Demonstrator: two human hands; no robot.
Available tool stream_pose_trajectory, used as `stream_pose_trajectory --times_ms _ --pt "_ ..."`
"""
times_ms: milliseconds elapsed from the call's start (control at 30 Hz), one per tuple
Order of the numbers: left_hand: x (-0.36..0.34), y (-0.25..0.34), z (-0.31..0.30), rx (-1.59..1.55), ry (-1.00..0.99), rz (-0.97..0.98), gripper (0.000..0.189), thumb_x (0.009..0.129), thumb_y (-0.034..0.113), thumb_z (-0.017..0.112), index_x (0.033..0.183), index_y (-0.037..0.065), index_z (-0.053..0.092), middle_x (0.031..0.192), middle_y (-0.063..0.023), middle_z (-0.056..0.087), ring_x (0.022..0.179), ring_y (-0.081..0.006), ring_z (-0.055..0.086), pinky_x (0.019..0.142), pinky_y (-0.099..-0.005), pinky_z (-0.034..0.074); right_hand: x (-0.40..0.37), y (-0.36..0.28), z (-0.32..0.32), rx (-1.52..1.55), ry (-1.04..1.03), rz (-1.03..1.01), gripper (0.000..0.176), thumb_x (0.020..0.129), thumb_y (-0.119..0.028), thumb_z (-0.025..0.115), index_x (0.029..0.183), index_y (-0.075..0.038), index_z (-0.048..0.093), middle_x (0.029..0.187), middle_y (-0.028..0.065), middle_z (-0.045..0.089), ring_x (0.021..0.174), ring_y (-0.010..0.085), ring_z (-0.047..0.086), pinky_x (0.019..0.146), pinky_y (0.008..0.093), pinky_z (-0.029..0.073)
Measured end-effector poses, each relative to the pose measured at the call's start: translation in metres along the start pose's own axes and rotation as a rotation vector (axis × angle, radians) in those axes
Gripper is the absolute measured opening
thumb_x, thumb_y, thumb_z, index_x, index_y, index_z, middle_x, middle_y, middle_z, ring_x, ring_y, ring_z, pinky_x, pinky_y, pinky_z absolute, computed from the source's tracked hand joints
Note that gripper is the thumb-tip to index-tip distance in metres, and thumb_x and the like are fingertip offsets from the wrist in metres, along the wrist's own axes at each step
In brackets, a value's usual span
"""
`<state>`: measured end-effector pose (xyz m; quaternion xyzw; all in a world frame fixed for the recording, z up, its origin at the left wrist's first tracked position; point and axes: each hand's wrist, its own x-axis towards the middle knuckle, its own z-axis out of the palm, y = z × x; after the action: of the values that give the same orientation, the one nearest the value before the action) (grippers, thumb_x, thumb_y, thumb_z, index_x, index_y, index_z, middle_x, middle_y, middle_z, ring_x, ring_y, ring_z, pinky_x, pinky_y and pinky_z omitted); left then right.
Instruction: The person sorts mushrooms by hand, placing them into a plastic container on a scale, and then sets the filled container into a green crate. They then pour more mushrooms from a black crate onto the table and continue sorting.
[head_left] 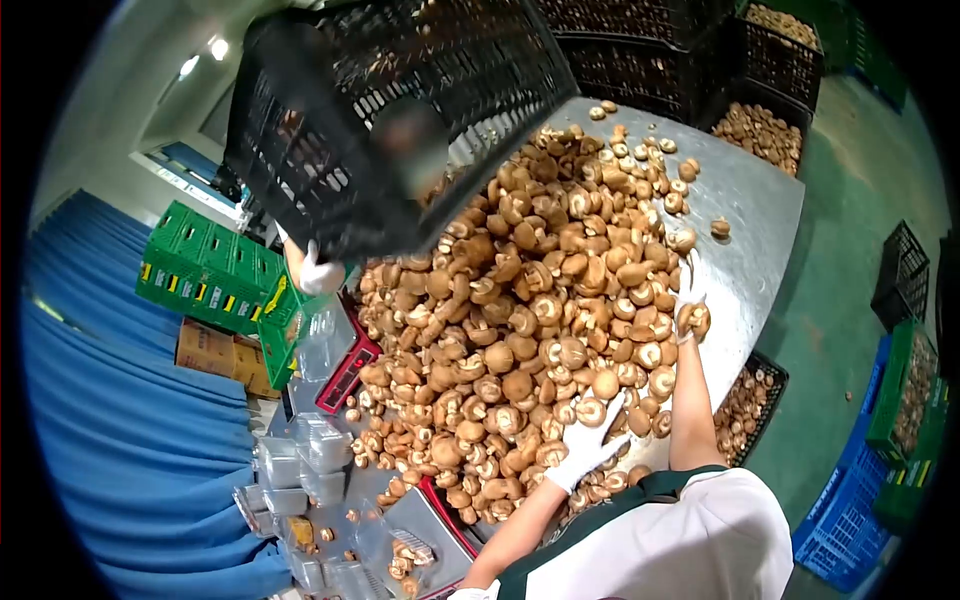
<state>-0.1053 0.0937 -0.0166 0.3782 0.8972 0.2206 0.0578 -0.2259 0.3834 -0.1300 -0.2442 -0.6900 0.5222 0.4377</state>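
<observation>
My left hand (585,448), in a white glove, lies at the near edge of a big pile of brown shiitake mushrooms (515,385). Its fingers are spread, and a mushroom (591,410) sits by the fingertips. Along the pile's right edge, my right hand (688,290), also gloved, has its fingers stretched out against the mushrooms. One mushroom (693,320) lies over the heel of that hand, apparently not gripped. Above the far side of the pile, a large black plastic crate (400,120) is tilted, hiding part of the heap. A co-worker's gloved hand (320,272) is at its lower edge.
The pile lies on a metal table (755,215). Red-framed scales (348,368) and clear plastic trays (325,445) stand at left. Green crates (205,265) are behind them. Black crates of mushrooms (757,135) stand beyond the table, another (752,408) beside my right arm.
</observation>
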Motion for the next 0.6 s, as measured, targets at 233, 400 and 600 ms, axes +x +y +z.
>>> stream_pose_trajectory --times_ms 233,400,600 --pt "-0.002 -0.003 0.008 0.004 0.022 -0.004 0.073 0.076 0.039 0.067 0.140 0.021 0.037 0.133 -0.0203 0.044 0.120 -0.0382 0.044 0.098 -0.0451 0.037 0.011 -0.015 0.005 0.017 0.000 0.012 0.042 0.094 -0.025 0.049 0.126 0.001 0.049 0.125 0.0171 0.055 0.117 0.0280 0.051 0.098 0.0322 0.038" --pt "-0.005 -0.010 0.017 -0.184 0.181 -0.029 0.053 0.075 0.033 0.071 0.122 0.013 0.057 0.109 -0.0170 0.061 0.099 -0.0338 0.058 0.083 -0.0411 0.047 0.010 -0.023 0.008 -0.072 -0.019 0.065 0.039 0.091 -0.020 0.055 0.125 -0.001 0.051 0.118 0.0176 0.059 0.102 0.0259 0.060 0.087 0.0315 0.046" --pt "-0.005 0.004 -0.011 -0.302 0.380 0.021 0.039 0.076 0.015 0.071 0.112 0.007 0.062 0.113 -0.0118 0.062 0.104 -0.0291 0.058 0.090 -0.0360 0.045 0.006 -0.012 -0.007 -0.054 -0.014 0.069 0.040 0.092 -0.021 0.054 0.126 0.000 0.050 0.120 0.0186 0.058 0.107 0.0259 0.058 0.090 0.0317 0.044"
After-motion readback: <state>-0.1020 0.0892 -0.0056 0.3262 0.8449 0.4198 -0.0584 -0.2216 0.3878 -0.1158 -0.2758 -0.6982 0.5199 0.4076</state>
